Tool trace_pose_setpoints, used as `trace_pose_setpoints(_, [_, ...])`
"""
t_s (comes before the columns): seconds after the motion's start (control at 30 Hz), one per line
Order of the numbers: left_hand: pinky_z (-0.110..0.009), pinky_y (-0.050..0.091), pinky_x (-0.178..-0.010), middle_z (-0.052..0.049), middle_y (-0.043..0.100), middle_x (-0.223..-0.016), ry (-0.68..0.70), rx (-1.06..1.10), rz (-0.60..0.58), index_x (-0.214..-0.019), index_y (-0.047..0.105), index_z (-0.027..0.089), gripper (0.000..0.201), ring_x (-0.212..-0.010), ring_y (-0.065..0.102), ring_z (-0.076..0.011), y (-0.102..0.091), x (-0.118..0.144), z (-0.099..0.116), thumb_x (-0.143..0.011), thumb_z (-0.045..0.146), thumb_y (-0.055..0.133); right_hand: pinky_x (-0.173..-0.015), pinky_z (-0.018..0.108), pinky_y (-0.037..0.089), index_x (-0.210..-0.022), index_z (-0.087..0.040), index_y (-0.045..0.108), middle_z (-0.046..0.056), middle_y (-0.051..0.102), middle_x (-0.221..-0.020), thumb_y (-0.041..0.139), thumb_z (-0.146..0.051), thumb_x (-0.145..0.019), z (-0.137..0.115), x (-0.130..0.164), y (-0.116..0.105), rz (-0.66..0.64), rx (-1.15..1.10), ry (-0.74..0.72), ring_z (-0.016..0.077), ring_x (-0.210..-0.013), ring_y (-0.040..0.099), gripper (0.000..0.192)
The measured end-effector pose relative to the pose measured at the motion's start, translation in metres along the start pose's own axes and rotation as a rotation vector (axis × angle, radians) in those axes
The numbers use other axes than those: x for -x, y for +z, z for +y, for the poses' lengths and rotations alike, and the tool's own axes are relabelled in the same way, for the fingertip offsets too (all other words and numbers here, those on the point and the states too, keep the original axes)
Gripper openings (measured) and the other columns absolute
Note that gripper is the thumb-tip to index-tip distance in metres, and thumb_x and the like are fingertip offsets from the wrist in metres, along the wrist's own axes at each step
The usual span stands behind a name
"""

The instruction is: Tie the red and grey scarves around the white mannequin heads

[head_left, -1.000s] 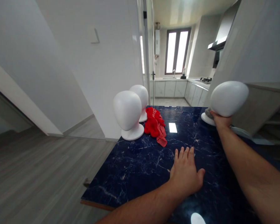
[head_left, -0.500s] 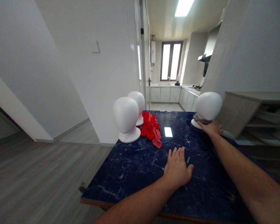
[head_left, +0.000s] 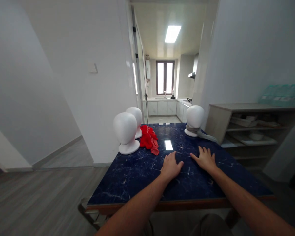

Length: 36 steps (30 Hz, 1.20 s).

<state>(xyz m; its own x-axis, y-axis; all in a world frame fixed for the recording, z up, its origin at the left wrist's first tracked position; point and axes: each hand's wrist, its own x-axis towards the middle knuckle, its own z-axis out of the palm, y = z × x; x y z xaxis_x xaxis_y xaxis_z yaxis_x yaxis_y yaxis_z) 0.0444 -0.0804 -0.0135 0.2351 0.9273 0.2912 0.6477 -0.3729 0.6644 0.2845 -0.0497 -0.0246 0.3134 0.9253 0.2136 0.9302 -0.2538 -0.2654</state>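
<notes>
My left hand (head_left: 170, 166) rests palm down on the dark blue marbled table (head_left: 137, 180), fingers stretched out and holding nothing. Beside it on the right, my right hand (head_left: 204, 159) has its fingers spread over the tabletop, also with nothing in it. A white mannequin head (head_left: 195, 116) stands upright at the far right, with a grey scarf (head_left: 206, 135) around its neck and trailing off to the right. At the left, a white mannequin head (head_left: 125, 128) partly hides another white head (head_left: 135, 114). A crumpled red cloth (head_left: 148, 138) lies against them, its lighter part towards me.
Right of the table is a wooden shelf unit (head_left: 218, 123) holding trays and a bowl, with a teal plastic-wrapped pack (head_left: 282, 94) on top. Behind the table, a doorway leads to a kitchen with a window (head_left: 165, 77). A white wall (head_left: 100, 98) borders the left.
My right hand has come away from the right mannequin head and its grey scarf, back towards me beside my left hand. The camera view has turned to the right.
</notes>
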Motion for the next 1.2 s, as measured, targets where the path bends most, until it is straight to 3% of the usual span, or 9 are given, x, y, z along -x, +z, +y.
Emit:
trace_pose_setpoints(0.13, [-0.037, 0.046, -0.112, -0.013, 0.069, -0.138, -0.123, 0.316, 0.062, -0.134, 0.065, 0.019, 0.052, -0.129, 0.064, -0.0261, -0.01, -0.007, -0.001, -0.085, 0.034, 0.073, -0.116, 0.068, 0.027, -0.153, -0.01, 0.047, 0.024, 0.046, -0.156, 0.04, -0.062, -0.102, -0.004, 0.017, -0.006, 0.118, 0.051, -0.029, 0.0446, -0.148, 0.033, 0.073])
trace_pose_setpoints(0.23, [-0.029, 0.053, -0.098, -0.012, 0.075, -0.126, -0.192, 0.369, 0.097, -0.122, 0.069, 0.017, 0.037, -0.115, 0.07, -0.0214, -0.03, -0.012, -0.009, -0.087, 0.03, 0.069, -0.115, 0.066, 0.028, -0.148, -0.01, 0.051, 0.025, 0.051, -0.151, 0.042, -0.057, -0.103, -0.007, 0.021, -0.013, 0.166, 0.064, -0.054, 0.0429, -0.145, 0.037, 0.066])
trace_pose_setpoints(0.33, [-0.03, 0.054, -0.087, -0.01, 0.078, -0.105, -0.284, 0.264, 0.173, -0.1, 0.069, 0.017, 0.025, -0.1, 0.073, -0.0232, -0.068, -0.01, -0.034, -0.084, 0.035, 0.071, -0.113, 0.064, 0.031, -0.142, -0.01, 0.055, 0.025, 0.056, -0.145, 0.043, -0.054, -0.104, -0.009, 0.023, -0.017, 0.178, 0.048, -0.043, 0.0407, -0.14, 0.042, 0.059])
trace_pose_setpoints(0.47, [-0.039, 0.054, -0.081, -0.007, 0.073, -0.081, -0.462, 0.024, 0.29, -0.082, 0.06, 0.021, 0.035, -0.095, 0.071, -0.0353, -0.144, 0.003, -0.088, -0.067, 0.045, 0.08, -0.111, 0.061, 0.033, -0.135, -0.011, 0.058, 0.024, 0.061, -0.135, 0.046, -0.05, -0.104, -0.01, 0.024, -0.018, 0.196, 0.032, -0.042, 0.0387, -0.13, 0.05, 0.052])
trace_pose_setpoints(0.63, [-0.054, 0.049, -0.098, -0.028, 0.067, -0.127, -0.627, -0.242, 0.436, -0.114, 0.058, 0.013, 0.072, -0.128, 0.058, -0.0515, -0.211, 0.012, -0.138, -0.06, 0.052, 0.084, -0.109, 0.057, 0.034, -0.129, -0.012, 0.059, 0.022, 0.064, -0.127, 0.05, -0.045, -0.104, -0.013, 0.024, -0.02, 0.244, 0.032, -0.056, 0.0368, -0.121, 0.056, 0.043])
trace_pose_setpoints(0.73, [-0.053, 0.048, -0.105, -0.03, 0.057, -0.144, -0.581, -0.321, 0.497, -0.138, 0.044, 0.012, 0.097, -0.135, 0.055, -0.0474, -0.219, -0.001, -0.153, -0.063, 0.058, 0.084, -0.11, 0.055, 0.033, -0.127, -0.012, 0.059, 0.022, 0.064, -0.127, 0.05, -0.044, -0.104, -0.014, 0.026, -0.022, 0.251, 0.037, -0.057, 0.0362, -0.12, 0.056, 0.04])
trace_pose_setpoints(0.97, [-0.043, 0.051, -0.106, -0.017, 0.06, -0.147, -0.446, -0.108, 0.61, -0.147, 0.035, 0.021, 0.099, -0.134, 0.06, -0.0365, -0.209, -0.043, -0.167, -0.067, 0.054, 0.085, -0.109, 0.053, 0.034, -0.126, -0.014, 0.059, 0.021, 0.063, -0.126, 0.049, -0.042, -0.104, -0.014, 0.03, -0.024, 0.297, 0.048, -0.058, 0.0362, -0.119, 0.055, 0.037])
trace_pose_setpoints(1.1, [-0.041, 0.055, -0.101, -0.017, 0.062, -0.145, -0.455, -0.073, 0.645, -0.145, 0.038, 0.018, 0.096, -0.129, 0.063, -0.0351, -0.211, -0.046, -0.164, -0.068, 0.051, 0.085, -0.111, 0.053, 0.032, -0.126, -0.014, 0.059, 0.021, 0.063, -0.125, 0.048, -0.041, -0.104, -0.014, 0.029, -0.024, 0.283, 0.026, -0.061, 0.0363, -0.12, 0.054, 0.037])
trace_pose_setpoints(1.2, [-0.04, 0.059, -0.091, -0.016, 0.07, -0.132, -0.372, -0.043, 0.666, -0.134, 0.051, 0.015, 0.084, -0.118, 0.069, -0.0364, -0.216, -0.042, -0.159, -0.064, 0.045, 0.086, -0.111, 0.054, 0.032, -0.126, -0.013, 0.059, 0.021, 0.063, -0.126, 0.049, -0.041, -0.104, -0.014, 0.027, -0.023, 0.281, 0.015, -0.06, 0.0366, -0.12, 0.054, 0.037])
